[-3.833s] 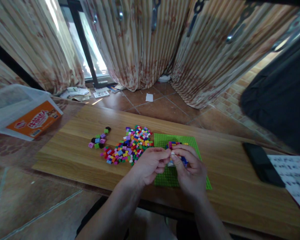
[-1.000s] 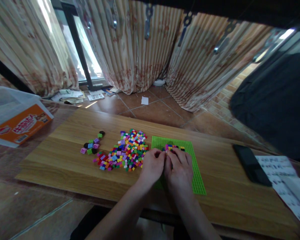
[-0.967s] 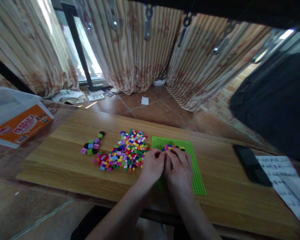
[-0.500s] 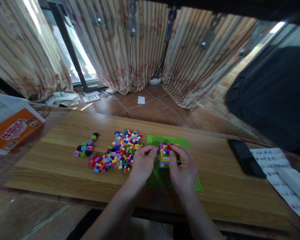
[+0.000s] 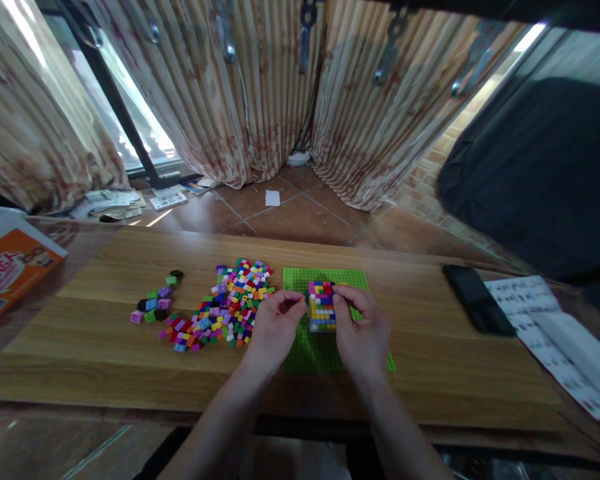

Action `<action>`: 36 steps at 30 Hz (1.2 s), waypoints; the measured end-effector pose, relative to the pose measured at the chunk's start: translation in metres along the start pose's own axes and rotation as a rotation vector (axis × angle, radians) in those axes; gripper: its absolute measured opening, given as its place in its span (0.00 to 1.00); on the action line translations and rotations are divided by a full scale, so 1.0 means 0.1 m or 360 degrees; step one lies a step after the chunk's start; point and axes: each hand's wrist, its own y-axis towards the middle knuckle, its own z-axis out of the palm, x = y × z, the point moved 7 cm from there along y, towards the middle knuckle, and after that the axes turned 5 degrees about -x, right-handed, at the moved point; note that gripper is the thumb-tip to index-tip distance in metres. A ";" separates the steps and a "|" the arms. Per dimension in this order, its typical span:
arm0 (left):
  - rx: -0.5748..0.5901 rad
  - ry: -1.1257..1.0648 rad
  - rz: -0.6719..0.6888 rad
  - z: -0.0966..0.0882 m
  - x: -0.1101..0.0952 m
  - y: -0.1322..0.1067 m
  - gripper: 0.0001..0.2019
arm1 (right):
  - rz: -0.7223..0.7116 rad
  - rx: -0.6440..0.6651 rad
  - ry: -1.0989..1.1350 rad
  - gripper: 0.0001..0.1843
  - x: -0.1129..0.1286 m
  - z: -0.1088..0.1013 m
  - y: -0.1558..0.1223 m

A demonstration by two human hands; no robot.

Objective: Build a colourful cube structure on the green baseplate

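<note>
A small block built of many-coloured bricks (image 5: 322,306) stands on the green baseplate (image 5: 375,357) in the middle of the wooden table. My right hand (image 5: 361,333) is closed round its right side. My left hand (image 5: 275,328) is beside its left side, thumb and fingers pinched together near it; whether a brick is in the pinch I cannot make out. A heap of loose coloured bricks (image 5: 227,303) lies just left of the baseplate, close to my left hand.
A smaller cluster of bricks (image 5: 155,303) lies further left. A black phone (image 5: 477,309) and a printed sheet (image 5: 555,337) are at the right. An orange box (image 5: 7,267) sits at the far left. Curtains, a window and tiled floor are beyond the table.
Both hands were pressed together low over the baseplate; now they have parted and the coloured block shows between them. The view has shifted to the right.
</note>
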 end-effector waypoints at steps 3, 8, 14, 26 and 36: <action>0.0055 -0.0022 -0.0041 0.02 0.03 0.00 0.06 | 0.0010 -0.0008 0.0007 0.10 0.01 -0.01 0.00; 0.0070 -0.0020 0.0040 0.02 -0.02 0.01 0.05 | -0.0006 -0.0026 -0.0004 0.10 0.04 -0.02 0.01; 0.0103 -0.0065 0.0056 0.03 -0.08 0.00 0.06 | -0.0197 0.0129 0.0001 0.09 0.15 0.06 -0.03; 0.0306 -0.0278 -0.0277 0.09 -0.01 -0.08 0.18 | -0.0628 0.0236 -0.0124 0.05 0.30 0.12 -0.11; 0.0268 -0.0111 -0.0151 0.09 0.06 -0.03 0.23 | -0.0774 0.0237 -0.0163 0.04 0.33 0.13 -0.14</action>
